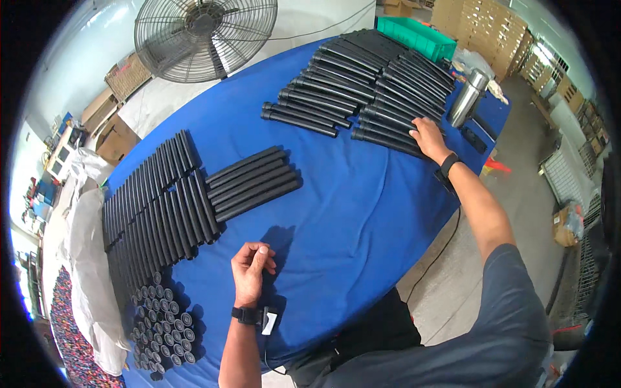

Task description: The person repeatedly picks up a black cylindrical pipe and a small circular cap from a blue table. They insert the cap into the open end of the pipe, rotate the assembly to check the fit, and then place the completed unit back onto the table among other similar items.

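Note:
Above the near part of the blue-covered table, my left hand (252, 268) is curled closed, the thumb lying over the bent fingers, and no object shows in it. My right hand (430, 138) reaches to the far right, its fingers closed round a black tube at the near end of the right-hand rows. The palm hides part of that tube. These rows of capped black tubes (336, 79) lie side by side across the far part of the table. To the left of my left hand are a short row of black tubes (252, 183) and a larger batch of plain black tubes (158, 200).
Several round grey-black caps (167, 326) stand clustered at the near left. Beyond the right rows are a green crate (417, 39) and a steel flask (469, 97). A large fan (206, 42) stands past the far edge. White sheeting (90, 258) hangs along the left side.

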Tool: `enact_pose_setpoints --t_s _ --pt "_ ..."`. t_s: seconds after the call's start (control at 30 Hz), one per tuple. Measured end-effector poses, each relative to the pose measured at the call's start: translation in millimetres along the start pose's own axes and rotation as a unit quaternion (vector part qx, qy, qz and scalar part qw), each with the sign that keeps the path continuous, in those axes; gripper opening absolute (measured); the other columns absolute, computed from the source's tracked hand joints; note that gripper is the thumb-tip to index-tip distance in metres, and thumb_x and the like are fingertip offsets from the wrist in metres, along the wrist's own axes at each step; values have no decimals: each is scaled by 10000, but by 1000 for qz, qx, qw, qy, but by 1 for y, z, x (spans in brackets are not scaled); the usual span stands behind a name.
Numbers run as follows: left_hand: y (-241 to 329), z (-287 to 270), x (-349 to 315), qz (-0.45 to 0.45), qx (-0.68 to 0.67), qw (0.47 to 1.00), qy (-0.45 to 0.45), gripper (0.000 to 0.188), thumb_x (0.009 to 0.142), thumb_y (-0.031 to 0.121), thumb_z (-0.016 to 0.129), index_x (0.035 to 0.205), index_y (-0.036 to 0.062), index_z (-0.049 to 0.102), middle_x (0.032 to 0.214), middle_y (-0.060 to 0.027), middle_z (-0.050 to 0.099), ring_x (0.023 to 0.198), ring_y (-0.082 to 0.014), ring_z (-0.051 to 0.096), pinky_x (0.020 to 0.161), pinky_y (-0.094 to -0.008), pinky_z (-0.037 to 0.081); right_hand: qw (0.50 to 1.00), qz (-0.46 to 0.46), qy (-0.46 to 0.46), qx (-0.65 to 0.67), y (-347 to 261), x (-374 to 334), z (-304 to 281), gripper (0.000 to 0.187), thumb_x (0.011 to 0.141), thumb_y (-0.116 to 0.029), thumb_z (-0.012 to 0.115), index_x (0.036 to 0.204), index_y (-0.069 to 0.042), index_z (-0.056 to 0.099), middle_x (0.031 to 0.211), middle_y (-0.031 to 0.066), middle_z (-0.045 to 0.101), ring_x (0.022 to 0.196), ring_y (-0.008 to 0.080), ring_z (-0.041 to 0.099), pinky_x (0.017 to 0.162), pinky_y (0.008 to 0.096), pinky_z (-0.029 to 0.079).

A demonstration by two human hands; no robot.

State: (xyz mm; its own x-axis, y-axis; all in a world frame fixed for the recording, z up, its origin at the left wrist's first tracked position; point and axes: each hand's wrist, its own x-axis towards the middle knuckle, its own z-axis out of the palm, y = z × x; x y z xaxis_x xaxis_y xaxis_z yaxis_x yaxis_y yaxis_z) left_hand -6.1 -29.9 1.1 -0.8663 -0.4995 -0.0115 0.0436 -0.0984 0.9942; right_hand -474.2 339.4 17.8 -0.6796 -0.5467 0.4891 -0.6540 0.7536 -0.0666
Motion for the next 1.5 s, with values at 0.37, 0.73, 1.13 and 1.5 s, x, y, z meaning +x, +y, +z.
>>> enact_pose_setpoints --t_s 0.37,0.73,1.13,1.5 --pt "0 11 -1 -20 16 999 33 201 998 203 688 961 5 683 836 -73 692 636 -128 618 559 -271 510 996 -11 68 -49 -10 1 -6 258 839 -120 762 1051 -57 629 1031 150 587 989 363 590 842 486 498" --pt "3 15 1 -35 54 997 30 173 996 170 670 942 7 689 817 -55 692 649 -111 622 577 -272 508 947 83 70 301 -85 -3 -20 306 917 -144 734 1184 -18 655 1153 156 681 994 286 664 898 400 534" --pt "-2 15 2 -54 97 993 30 189 999 199 685 945 18 697 820 -34 698 647 -94 620 575 -254 509 289 270 -214 894 -296 -45 18 180 969 -239 728 948 -69 672 726 -25 592 644 100 546 612 268 454" --pt "31 31 57 238 571 786 -25 542 982 345 673 1345 -44 570 1385 -293 566 1298 -426 544 1065 -482 460 272 300 -115 907 -242 -26 31 262 953 -315 747 887 -77 657 643 -67 520 549 59 457 514 235 359"
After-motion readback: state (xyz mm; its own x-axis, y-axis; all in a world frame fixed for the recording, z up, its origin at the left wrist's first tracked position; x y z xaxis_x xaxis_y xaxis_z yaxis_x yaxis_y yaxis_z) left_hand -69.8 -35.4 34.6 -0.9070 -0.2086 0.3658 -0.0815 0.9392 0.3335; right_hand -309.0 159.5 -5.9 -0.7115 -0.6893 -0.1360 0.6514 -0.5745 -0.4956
